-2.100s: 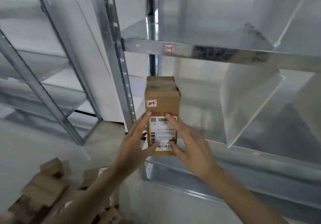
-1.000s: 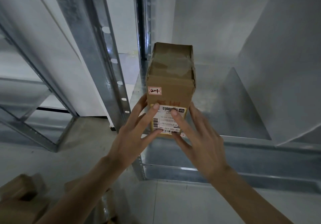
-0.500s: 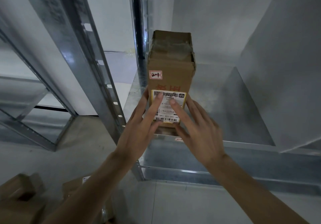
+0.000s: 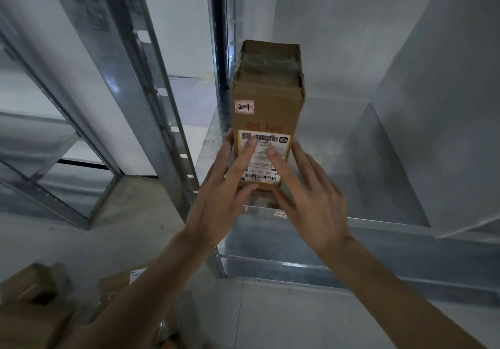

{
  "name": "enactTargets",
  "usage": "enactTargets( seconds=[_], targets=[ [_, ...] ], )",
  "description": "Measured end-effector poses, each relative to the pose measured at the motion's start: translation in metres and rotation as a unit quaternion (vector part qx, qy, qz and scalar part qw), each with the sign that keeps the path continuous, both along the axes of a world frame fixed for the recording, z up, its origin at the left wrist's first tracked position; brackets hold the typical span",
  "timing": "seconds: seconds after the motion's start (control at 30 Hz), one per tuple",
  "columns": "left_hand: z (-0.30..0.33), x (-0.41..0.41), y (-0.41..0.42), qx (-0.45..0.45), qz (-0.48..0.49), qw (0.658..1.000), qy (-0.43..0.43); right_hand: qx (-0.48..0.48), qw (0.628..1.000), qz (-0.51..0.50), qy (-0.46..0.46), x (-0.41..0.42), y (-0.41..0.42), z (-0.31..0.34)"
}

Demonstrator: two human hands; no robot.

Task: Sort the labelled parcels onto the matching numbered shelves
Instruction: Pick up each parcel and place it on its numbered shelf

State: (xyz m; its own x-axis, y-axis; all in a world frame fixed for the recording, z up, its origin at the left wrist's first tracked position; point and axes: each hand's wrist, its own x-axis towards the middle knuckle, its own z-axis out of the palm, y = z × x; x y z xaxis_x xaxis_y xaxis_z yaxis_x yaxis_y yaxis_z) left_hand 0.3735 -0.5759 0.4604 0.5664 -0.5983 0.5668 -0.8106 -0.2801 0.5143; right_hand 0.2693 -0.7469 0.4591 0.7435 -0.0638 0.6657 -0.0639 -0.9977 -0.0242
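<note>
A tall brown cardboard parcel [image 4: 267,110] stands upright on a metal shelf [image 4: 338,186], close to the shelf's left corner post. It carries a small red-edged tag reading 2-1 [image 4: 244,106] and a white shipping label low on its front. A small tag [image 4: 280,214] on the shelf's front lip also reads 2-1. My left hand [image 4: 227,186] presses straight fingers against the parcel's front and left edge. My right hand [image 4: 305,191] presses straight fingers on the label and the right edge.
A white slanted divider panel [image 4: 433,121] stands on the shelf to the right. Steel uprights [image 4: 127,83] rise on the left. Several cardboard parcels [image 4: 29,305] lie on the floor at bottom left. Another rack [image 4: 40,159] stands far left.
Both hands have slid the parcel deeper onto the shelf, away from the front lip. The camera has moved closer and lower, so the upper shelf edge is out of view.
</note>
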Motion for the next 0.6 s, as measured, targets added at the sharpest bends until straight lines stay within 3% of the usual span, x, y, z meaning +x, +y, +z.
enactTargets(
  seconds=[0.17,0.4,0.6],
  targets=[
    [0.011,-0.017,0.013,0.004,0.029,1.0,-0.005,0.008,1.0,-0.023,0.009,-0.019,0.009,0.004],
    [0.039,-0.062,0.061,0.038,0.079,0.996,-0.025,0.016,0.999,0.019,-0.03,-0.056,0.05,0.037],
    [0.064,-0.121,0.158,0.041,0.221,0.973,-0.049,0.022,0.993,0.108,-0.028,-0.096,0.132,0.068]
  ],
)
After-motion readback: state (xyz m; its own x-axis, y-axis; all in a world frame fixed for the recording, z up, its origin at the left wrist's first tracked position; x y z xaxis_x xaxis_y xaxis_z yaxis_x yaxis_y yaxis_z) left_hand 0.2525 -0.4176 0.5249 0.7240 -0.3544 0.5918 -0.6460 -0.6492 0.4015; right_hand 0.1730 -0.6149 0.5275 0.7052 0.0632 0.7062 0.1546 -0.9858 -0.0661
